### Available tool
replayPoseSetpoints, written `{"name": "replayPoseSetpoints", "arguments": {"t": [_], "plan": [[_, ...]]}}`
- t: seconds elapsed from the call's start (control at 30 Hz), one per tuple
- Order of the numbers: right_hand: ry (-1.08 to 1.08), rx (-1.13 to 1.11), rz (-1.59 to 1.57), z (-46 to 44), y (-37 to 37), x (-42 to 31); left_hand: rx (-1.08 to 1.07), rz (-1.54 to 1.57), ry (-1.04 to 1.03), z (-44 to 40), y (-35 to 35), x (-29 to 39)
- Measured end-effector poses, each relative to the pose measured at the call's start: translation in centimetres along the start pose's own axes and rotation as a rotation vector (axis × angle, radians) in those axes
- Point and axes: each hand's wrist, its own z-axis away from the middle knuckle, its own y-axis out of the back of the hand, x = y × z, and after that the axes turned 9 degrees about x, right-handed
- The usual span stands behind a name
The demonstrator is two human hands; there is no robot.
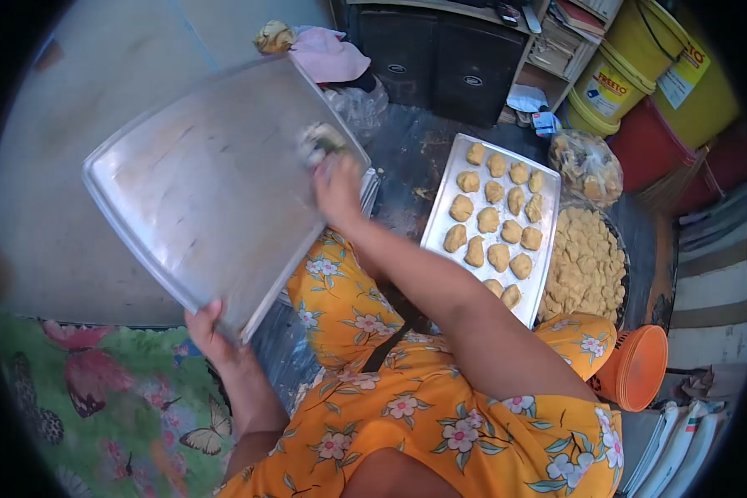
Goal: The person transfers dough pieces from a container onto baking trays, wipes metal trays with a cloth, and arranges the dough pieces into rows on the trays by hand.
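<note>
A bare metal baking tray [199, 183] is held tilted up on its edge at the left. My left hand [212, 330] is closed on its lower corner, thumb over the rim. Over the tray's right part, my right hand [338, 192] grips a small whitish wad [319, 143], blurred by motion; whether it is cloth or something else I cannot tell. The wad is at or near the tray's surface. To the right, a second baking tray [434, 217] lies flat with rows of yellowish dough pieces [488, 220] on it.
Beside the dough tray stands a wide round container heaped with flattened dough pieces [585, 261]. An orange bucket [643, 365] is near my knee. A clear bag [588, 166], yellow buckets [610, 87] and black speakers [477, 79] stand at the back. A butterfly-patterned cloth [124, 407] lies at left.
</note>
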Motion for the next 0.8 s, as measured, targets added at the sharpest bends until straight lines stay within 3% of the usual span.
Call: {"name": "replayPoseSetpoints", "arguments": {"t": [0.03,0.1,0.17,0.23,0.3,0.37,0.43,0.47,0.5,0.53,0.6,0.67,0.7,0.73,0.8], "plan": [[0.041,-0.066,-0.146,4.1,0.7,-2.2,0.016,-0.019,0.029,-1.0,-0.6,-1.1],[0.586,-0.243,-0.360,9.5,4.0,-7.8,-0.021,0.087,0.072,-2.8,-2.7,-3.3],[0.568,-0.347,-0.382,9.1,5.1,-11.1,-0.043,0.059,0.101,-2.5,-3.3,-3.3],[0.797,-0.309,-0.341,3.5,2.2,-11.1,-0.054,-0.071,0.091,-1.7,-3.7,-1.6],[0.555,-0.261,-0.271,-2.9,-2.6,-8.4,-0.116,-0.194,0.008,-0.3,-1.3,-1.0],[0.014,0.011,-0.342,-7.8,-2.5,-5.9,-0.158,-0.186,-0.015,0.5,0.9,0.1],[-0.085,-0.182,-1.044,-5.2,-5.5,-6.9,-0.145,-0.160,-0.038,-0.2,1.9,-0.7],[0.387,-0.264,-0.633,-2.0,-5.4,-8.0,-0.143,-0.149,-0.041,-0.8,2.1,-1.4],[0.857,-0.185,-0.304,1.2,-5.2,-9.2,-0.150,-0.152,-0.002,-1.4,2.2,-2.4],[0.832,-0.430,-0.579,3.0,-0.5,-14.1,-0.154,-0.158,0.045,-1.9,2.3,-3.5],[0.919,-0.322,-0.449,2.5,-1.7,-16.3,-0.134,-0.229,0.060,-1.7,2.2,-3.4],[0.677,-0.318,-0.503,-3.1,-2.8,-16.6,-0.162,-0.267,-0.005,-0.8,3.1,-1.9],[0.512,-0.195,-0.582,-6.4,-5.1,-14.3,-0.172,-0.291,-0.036,-0.1,4.0,-0.9],[0.672,0.065,-0.301,-10.3,-5.4,-10.6,-0.143,-0.222,-0.046,0.5,4.7,0.0],[0.458,0.224,-0.171,-15.0,-4.1,-1.5,-0.145,-0.123,-0.006,1.0,6.3,1.8]]}}
